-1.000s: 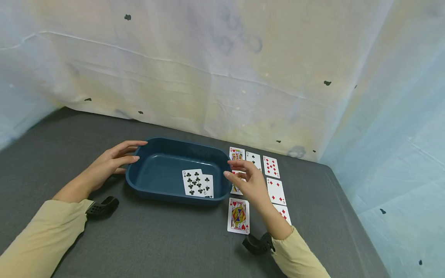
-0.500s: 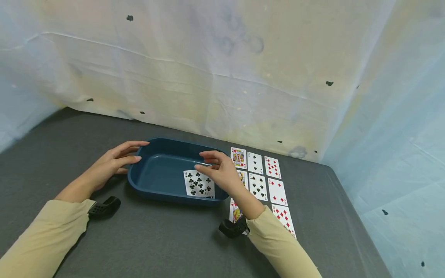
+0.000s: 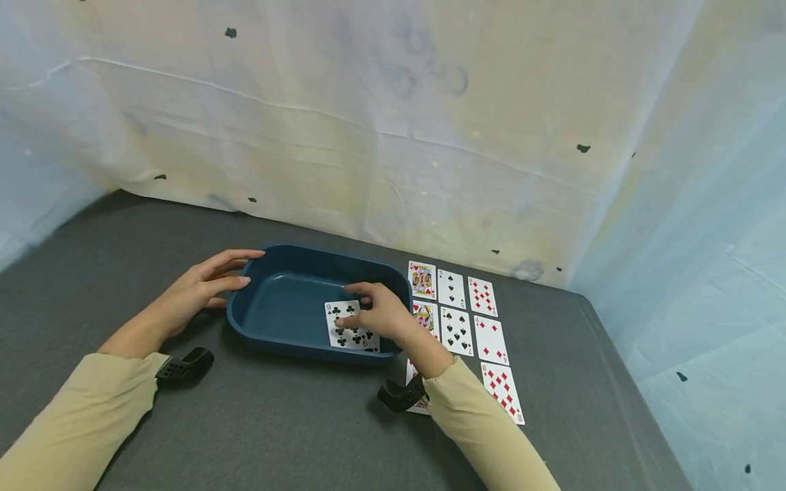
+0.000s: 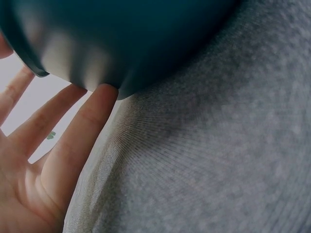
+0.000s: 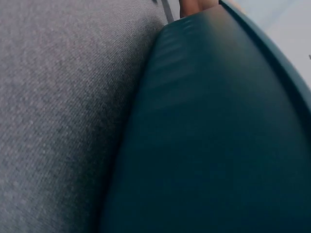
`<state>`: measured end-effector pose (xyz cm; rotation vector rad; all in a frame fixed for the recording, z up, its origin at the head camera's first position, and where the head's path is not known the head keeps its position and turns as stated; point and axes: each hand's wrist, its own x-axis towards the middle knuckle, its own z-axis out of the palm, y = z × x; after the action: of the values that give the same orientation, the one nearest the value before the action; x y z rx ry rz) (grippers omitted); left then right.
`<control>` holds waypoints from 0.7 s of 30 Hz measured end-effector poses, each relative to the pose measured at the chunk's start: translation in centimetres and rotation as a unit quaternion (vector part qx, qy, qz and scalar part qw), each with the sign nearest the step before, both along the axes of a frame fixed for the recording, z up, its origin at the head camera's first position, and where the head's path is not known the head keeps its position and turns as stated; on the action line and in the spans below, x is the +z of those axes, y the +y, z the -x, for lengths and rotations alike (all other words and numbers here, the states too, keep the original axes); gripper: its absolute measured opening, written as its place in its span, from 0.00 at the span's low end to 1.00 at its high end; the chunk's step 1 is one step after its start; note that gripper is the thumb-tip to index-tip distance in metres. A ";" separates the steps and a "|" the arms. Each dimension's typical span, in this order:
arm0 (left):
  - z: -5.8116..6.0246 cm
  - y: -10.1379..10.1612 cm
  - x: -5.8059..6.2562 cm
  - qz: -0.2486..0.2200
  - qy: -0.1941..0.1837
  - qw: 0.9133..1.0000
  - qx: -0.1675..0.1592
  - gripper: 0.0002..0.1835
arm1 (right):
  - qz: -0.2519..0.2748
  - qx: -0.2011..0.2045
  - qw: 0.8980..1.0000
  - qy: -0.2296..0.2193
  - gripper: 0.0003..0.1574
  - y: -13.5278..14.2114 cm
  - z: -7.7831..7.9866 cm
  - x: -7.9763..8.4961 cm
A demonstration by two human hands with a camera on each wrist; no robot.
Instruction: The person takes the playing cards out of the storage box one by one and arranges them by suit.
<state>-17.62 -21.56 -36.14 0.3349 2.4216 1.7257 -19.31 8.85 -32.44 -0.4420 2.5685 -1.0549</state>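
Observation:
A dark blue rectangular tray (image 3: 295, 351) sits on the grey cloth. My left hand (image 3: 199, 290) touches its left end, fingers fairly straight against the outer wall, as the left wrist view also shows with the tray wall (image 4: 121, 39). Inside, at the near right, overlapping club cards (image 3: 336, 339) lie face up, the nine on top. My right hand (image 3: 383, 314) reaches over the right rim into the tray, its thumb over the cards and its index finger stretched beyond them. Nothing is seen lifted in it. The right wrist view shows mostly the tray's outer wall (image 5: 204, 136).
Right of the tray, face-up cards lie in rows: a king of hearts (image 3: 422, 280), a spade card (image 3: 451, 289), a seven of spades (image 3: 456, 332) and several diamonds (image 3: 490, 339). My right forearm covers part of the front row. A pale cloth wall (image 3: 344, 136) rises behind.
My right hand has moved left from the tray's right rim and lowered over the club cards inside. My left hand stays at the left end; the tray has not visibly moved.

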 end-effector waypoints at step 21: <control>0.0 -0.1 0.0 -0.001 0.000 1.000 -0.003 0.31 | -0.205 0.018 0.977 0.052 0.38 -0.8 -0.7 -0.2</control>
<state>-17.57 -21.69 -36.18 0.3418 2.4178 1.7254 -18.61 8.06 -32.68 -0.4402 2.7614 -0.4763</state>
